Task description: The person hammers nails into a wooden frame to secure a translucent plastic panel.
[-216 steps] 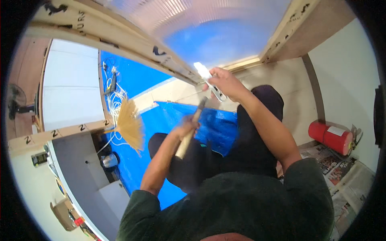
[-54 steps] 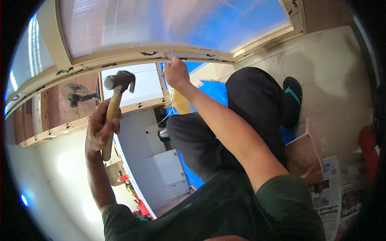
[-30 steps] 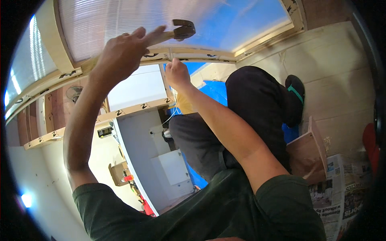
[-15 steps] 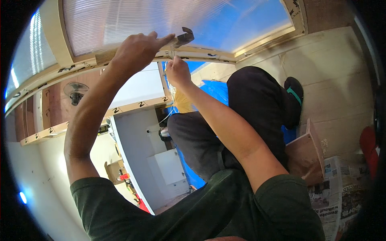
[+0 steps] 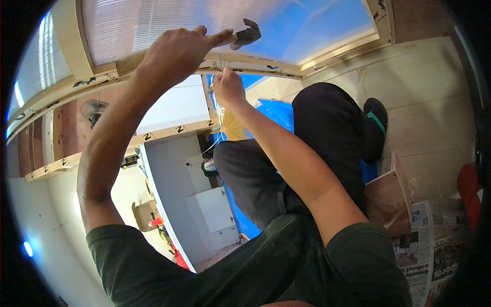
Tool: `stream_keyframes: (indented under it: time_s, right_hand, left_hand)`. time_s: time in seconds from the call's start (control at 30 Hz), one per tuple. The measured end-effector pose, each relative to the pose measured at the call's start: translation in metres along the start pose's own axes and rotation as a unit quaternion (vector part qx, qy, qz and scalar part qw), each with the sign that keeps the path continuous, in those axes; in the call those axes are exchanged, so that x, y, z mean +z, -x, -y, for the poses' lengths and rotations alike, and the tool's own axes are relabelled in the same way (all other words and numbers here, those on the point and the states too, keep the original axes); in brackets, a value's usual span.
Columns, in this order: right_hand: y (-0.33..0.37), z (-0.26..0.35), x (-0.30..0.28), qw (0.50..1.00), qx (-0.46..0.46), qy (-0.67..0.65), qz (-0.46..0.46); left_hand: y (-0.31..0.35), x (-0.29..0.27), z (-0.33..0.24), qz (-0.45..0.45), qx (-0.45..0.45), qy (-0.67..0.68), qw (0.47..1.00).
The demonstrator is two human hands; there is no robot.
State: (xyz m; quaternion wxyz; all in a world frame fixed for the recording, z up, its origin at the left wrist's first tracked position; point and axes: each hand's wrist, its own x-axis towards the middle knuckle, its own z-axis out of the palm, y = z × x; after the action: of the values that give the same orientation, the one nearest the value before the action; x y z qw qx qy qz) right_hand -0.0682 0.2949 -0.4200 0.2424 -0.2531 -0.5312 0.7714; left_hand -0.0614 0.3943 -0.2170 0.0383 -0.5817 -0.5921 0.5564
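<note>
The left hand (image 5: 174,51) grips a hammer (image 5: 244,36) raised at the wooden frame (image 5: 255,65), where the right hand (image 5: 228,88) pinches something small.

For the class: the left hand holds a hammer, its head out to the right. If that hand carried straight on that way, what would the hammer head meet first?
Probably the pale wooden frame rail just under the hammer, close to the right hand pinching at it. The left hand grips the handle; depth is hard to judge, so the head might meet the ribbed translucent panel instead.

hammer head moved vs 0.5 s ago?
Yes. The hammer head sits a little higher above the wooden frame rail, in the left hand.
</note>
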Motion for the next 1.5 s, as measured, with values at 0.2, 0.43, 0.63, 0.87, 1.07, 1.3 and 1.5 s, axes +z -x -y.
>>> stream_keyframes:
  time_s: [0.2, 0.43, 0.63, 0.87, 1.07, 1.3, 1.5]
  right_hand:
    - [-0.001, 0.000, -0.001, 1.000, 0.023, -0.019, 0.003]
    - [-0.001, -0.004, 0.003, 1.000, -0.011, 0.005, 0.002]
    - [0.000, -0.004, 0.003, 1.000, 0.000, -0.007, 0.007]
    - [0.000, -0.008, 0.008, 1.000, 0.012, -0.020, -0.009]
    - [0.000, -0.009, 0.007, 1.000, -0.003, 0.007, 0.007]
    - [-0.001, -0.003, 0.004, 1.000, 0.006, 0.008, 0.003]
    - [-0.001, -0.010, 0.007, 0.999, -0.022, 0.029, 0.000]
  left_hand:
    - [-0.001, 0.001, 0.003, 0.023, 0.002, -0.001, 1.000]
    - [0.002, 0.005, 0.001, 0.025, 0.003, -0.008, 1.000]
    - [0.007, 0.013, 0.002, 0.036, 0.000, -0.001, 0.999]
    - [0.010, 0.002, 0.002, -0.002, -0.005, 0.017, 1.000]
    - [0.009, 0.025, -0.002, 0.066, -0.025, 0.006, 0.997]
    - [0.011, 0.011, -0.002, -0.001, -0.015, 0.031, 0.999]
    - [0.009, 0.023, -0.001, 0.047, -0.019, 0.013, 0.999]
